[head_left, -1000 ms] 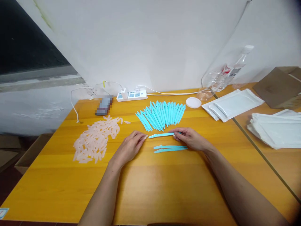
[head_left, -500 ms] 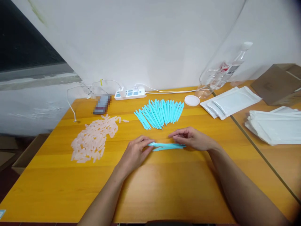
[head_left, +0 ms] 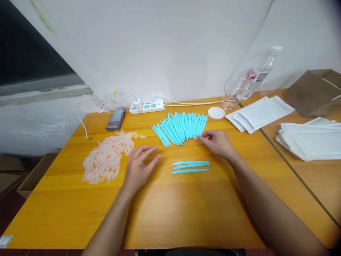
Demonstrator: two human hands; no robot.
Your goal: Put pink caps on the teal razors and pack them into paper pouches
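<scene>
Three turquoise eyebrow razors [head_left: 190, 165] lie side by side, roughly level, on the yellow table in front of me. Beyond them is a fanned pile of the same slim razors [head_left: 181, 128]. My right hand [head_left: 216, 143] is at the pile's right end, thumb and forefinger pinched on the near end of one razor. My left hand [head_left: 140, 167] hovers over the table left of the three razors, fingers apart and holding nothing. Left of that hand spreads a heap of small pale pink, cap-like pieces [head_left: 105, 156].
At the back are a phone [head_left: 116, 119], a white power strip [head_left: 147, 106] with cables, a round white lid [head_left: 216, 113], a clear jar [head_left: 231, 97] and a plastic bottle [head_left: 262, 74]. White packets [head_left: 263, 113], another packet stack [head_left: 310, 140] and a cardboard box [head_left: 313, 93] occupy the right side.
Both hands have let go of the razors in front, which now lie separated. My left hand has drawn back leftward and opened; my right hand has moved forward to the pile.
</scene>
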